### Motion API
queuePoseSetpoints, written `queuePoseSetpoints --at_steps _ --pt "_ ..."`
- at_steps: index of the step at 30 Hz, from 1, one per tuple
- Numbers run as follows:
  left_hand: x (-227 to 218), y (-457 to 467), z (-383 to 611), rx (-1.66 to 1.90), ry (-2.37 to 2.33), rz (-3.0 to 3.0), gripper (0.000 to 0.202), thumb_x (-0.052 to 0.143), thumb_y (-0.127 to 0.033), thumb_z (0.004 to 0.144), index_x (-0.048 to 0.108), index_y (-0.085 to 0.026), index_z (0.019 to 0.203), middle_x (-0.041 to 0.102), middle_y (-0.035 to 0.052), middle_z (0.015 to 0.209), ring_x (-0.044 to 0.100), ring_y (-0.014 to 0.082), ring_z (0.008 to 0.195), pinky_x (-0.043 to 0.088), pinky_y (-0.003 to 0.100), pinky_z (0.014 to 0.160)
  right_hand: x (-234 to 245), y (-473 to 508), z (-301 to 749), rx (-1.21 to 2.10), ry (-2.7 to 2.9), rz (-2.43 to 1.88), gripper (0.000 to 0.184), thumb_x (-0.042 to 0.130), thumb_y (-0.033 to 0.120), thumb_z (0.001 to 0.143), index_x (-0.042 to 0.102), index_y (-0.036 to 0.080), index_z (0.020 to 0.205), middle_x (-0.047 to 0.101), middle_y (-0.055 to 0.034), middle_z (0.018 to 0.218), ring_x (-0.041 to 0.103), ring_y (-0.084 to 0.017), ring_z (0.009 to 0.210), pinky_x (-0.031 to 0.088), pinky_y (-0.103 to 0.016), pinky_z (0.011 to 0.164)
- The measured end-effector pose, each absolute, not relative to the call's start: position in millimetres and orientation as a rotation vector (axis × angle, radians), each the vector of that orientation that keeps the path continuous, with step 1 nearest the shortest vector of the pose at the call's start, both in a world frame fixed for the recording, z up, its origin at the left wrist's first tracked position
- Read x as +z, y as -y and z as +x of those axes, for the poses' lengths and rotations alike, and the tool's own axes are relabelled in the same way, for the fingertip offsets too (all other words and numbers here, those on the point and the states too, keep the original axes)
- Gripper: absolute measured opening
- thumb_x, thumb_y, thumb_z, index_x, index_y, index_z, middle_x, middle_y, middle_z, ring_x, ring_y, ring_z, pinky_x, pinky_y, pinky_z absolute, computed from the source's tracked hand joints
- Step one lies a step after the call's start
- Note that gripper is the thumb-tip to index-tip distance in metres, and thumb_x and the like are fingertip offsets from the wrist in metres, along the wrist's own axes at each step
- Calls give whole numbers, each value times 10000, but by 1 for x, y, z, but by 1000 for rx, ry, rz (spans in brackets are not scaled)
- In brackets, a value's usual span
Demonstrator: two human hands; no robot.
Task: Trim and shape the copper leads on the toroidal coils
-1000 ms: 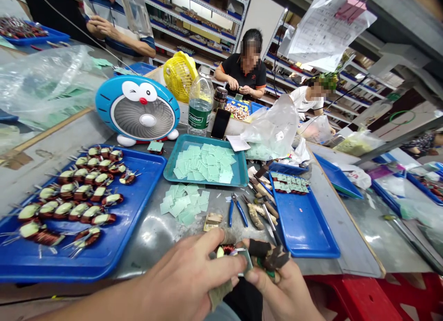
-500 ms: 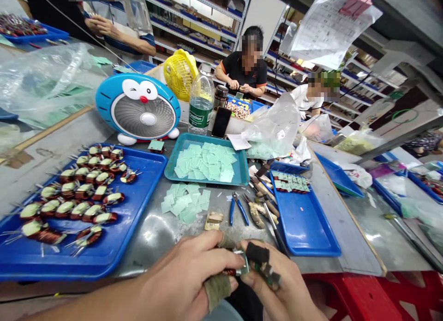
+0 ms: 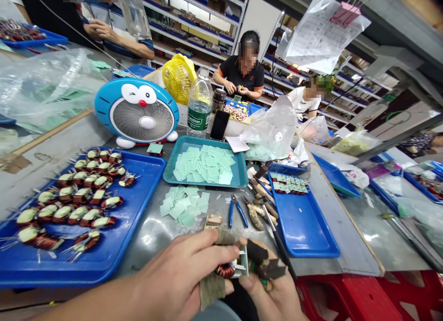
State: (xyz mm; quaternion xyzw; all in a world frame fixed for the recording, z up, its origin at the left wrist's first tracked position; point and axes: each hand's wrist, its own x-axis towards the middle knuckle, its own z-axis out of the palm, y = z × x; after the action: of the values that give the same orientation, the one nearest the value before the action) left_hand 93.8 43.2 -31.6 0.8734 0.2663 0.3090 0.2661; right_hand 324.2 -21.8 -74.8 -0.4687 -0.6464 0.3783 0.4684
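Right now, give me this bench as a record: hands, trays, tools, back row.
left hand: holding a copper-wound coil
right hand: pinching a thin green plate at the coil's leads
left tray: blue, rows of wound coils
middle tray: teal, loose plates; second pile on the bench in front
right tray: blue, plate-topped parts at far end
tools: blue-handled cutters, left of other hand tools
back row: blue fan, bottle, phone

left hand [image 3: 183, 268]: olive-drab cloth wraps [image 3: 212, 291] around two digits, fabric dull, edges uneven. right hand [image 3: 277, 291]: broad, blackish-brown bands [image 3: 258, 252] around fingers; small green patch [image 3: 264, 282] alongside, material unclear.
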Motion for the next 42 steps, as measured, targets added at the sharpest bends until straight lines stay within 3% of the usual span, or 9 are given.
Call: queuePoseSetpoints --at_steps 5,10,13,16,21,25,30,36,42 --pt "-24 -40 92 743 -677 2243 294 628 -358 929 624 -265 1209 672 19 923 647 102 794 549 163 729 -64 19 334 653 1852 -1157 541 736 300 906 565 401 1409 716 -24 1259 711 -224 1113 566 -267 980" --pt "-27 -39 92 821 -712 2433 259 599 -330 945 652 -257 1188 679 44 951 659 129 820 562 192 755 -70 19 335 1019 1732 -1170 361 657 336 962 637 322 1322 709 -72 1246 710 -251 1110 589 -328 962" --pt "-26 -42 89 819 -672 2364 292 605 -347 945 646 -258 1221 684 49 972 664 118 821 563 173 746 -75 21 331 1139 1658 -1160 411 668 317 956 616 285 1362 671 -109 1327 673 -278 1189 552 -393 1034" --pt "-22 -45 87 771 -667 2250 311 623 -340 939 641 -263 1240 691 48 1010 672 110 850 562 163 766 -74 25 323 1266 1451 -1147 457 634 367 976 567 268 1417 660 -127 1352 674 -299 1196 575 -426 1001" --pt "-17 -44 88 788 -666 2172 277 632 -362 934 662 -248 1185 696 47 991 671 115 847 562 177 775 -60 21 317 927 1583 -1143 423 649 354 963 611 319 1383 727 -81 1239 732 -261 1072 622 -323 900" --pt "-21 -41 89 816 -675 2293 265 604 -347 947 661 -249 1186 683 39 924 657 112 790 557 170 726 -54 16 324 668 1870 -1137 499 705 289 925 589 373 1403 716 -40 1270 711 -244 1122 581 -291 964" --pt "-28 -40 87 907 -713 2441 291 569 -351 966 653 -229 1216 685 57 930 649 125 775 557 197 730 -62 17 331 902 1798 -1197 402 606 311 997 578 318 1399 709 -68 1266 709 -236 1113 571 -335 985" --pt "-28 -42 85 746 -671 2069 196 667 -378 913 705 -244 1051 656 -4 855 637 78 762 490 145 681 -59 13 337 760 2067 -1084 568 709 234 918 527 305 1451 660 -77 1340 629 -258 1242 489 -335 1087" --pt "-41 -38 89 867 -693 2246 277 631 -302 931 669 -228 1195 656 47 922 635 113 790 518 179 698 -51 11 315 1146 1676 -1077 337 553 283 1018 616 339 1345 716 -49 1239 710 -229 1087 588 -318 913"
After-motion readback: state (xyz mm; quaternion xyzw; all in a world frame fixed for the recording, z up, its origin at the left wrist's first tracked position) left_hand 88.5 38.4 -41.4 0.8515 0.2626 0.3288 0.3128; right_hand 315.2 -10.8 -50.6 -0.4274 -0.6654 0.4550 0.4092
